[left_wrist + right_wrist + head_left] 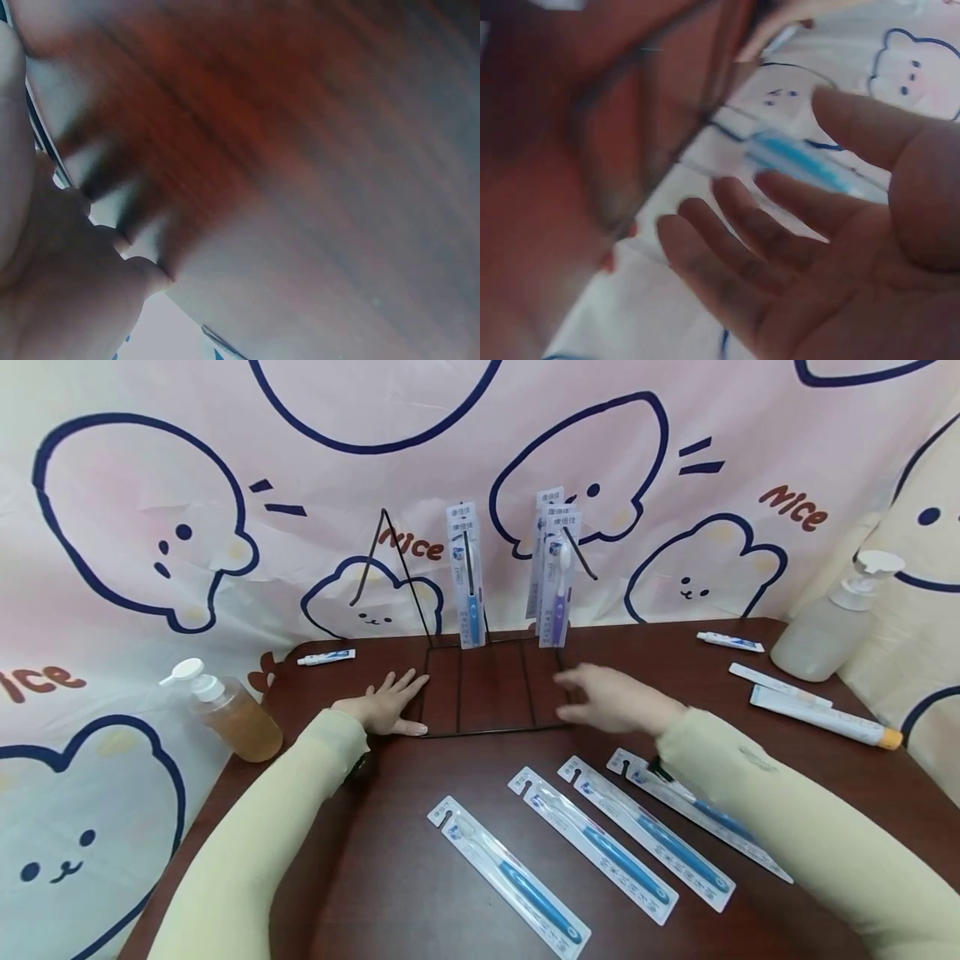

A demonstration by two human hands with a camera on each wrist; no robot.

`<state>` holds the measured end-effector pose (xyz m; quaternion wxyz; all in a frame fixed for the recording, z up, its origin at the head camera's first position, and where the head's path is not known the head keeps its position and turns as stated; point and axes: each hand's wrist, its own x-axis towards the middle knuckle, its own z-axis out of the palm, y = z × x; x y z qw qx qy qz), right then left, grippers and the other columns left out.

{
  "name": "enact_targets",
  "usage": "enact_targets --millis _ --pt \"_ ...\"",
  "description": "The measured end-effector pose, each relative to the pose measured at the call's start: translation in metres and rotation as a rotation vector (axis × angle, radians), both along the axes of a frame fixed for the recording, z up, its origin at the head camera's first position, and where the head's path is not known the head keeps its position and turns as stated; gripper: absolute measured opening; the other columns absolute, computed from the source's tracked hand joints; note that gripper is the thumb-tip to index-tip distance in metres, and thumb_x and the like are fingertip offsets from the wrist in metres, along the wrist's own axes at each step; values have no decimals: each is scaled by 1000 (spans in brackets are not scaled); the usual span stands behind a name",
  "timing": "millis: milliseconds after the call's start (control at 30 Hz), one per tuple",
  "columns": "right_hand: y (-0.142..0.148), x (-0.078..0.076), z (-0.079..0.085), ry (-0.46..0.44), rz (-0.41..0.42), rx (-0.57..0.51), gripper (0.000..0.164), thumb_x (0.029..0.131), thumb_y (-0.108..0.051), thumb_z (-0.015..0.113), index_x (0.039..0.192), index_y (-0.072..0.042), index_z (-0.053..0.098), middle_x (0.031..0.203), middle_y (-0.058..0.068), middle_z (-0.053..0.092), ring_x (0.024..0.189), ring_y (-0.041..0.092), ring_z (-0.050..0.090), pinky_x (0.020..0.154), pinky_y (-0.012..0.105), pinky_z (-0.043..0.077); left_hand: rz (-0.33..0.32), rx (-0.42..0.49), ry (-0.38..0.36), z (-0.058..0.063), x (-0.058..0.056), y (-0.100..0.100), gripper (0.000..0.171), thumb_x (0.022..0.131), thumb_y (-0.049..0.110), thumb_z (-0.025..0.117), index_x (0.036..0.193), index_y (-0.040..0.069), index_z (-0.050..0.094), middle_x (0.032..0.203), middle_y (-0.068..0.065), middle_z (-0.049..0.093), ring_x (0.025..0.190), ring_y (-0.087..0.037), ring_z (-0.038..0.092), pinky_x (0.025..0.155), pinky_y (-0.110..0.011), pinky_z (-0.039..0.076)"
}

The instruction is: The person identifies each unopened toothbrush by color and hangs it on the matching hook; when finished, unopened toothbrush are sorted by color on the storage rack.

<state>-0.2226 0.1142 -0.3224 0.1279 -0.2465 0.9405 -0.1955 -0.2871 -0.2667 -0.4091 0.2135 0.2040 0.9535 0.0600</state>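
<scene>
A black wire display rack [487,693] stands at the table's middle back, with packaged toothbrushes hung on it: a blue one [468,578] on the left hook and purple ones [557,568] on the right. My left hand [386,703] lies flat on the table, fingers touching the rack's left base edge. My right hand [611,699] hovers open and blurred over the rack's right base corner, holding nothing. In the right wrist view the open palm [840,247] faces a blurred blue toothbrush pack [802,161]. Several packaged blue toothbrushes [596,839] lie in a row in front.
An amber pump bottle [228,714] stands at the left table edge, a pale pump bottle [832,622] at the far right. Toothpaste tubes [326,657] [729,642] and long boxes [821,717] lie near the back and right. A cartoon cloth backdrop [150,527] surrounds the wooden table [390,860].
</scene>
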Motion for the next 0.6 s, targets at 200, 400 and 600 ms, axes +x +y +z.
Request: enact_targets --millis 200,400,600 --pt "74 45 -39 45 -73 133 57 82 -27 69 128 3 51 126 27 48 116 44 44 89 56 39 -2 3 -4 -1 -1 -1 99 79 67 51 149 21 -2 152 -12 -9 135 -41 -6 99 -66 7" --pt "115 76 -58 96 -125 196 60 73 -31 77 119 2 58 109 21 57 95 33 57 77 50 46 -4 -5 8 -1 -2 -2 99 78 68 49 149 21 -3 153 -11 -10 135 -41 -7 99 -66 8" --pt "125 90 -67 111 -162 199 59 70 -29 79 118 -2 60 101 14 56 77 20 55 64 41 48 -3 19 -6 -1 -1 0 98 79 66 50 149 21 -3 152 -11 -10 135 -41 -7 98 -66 7"
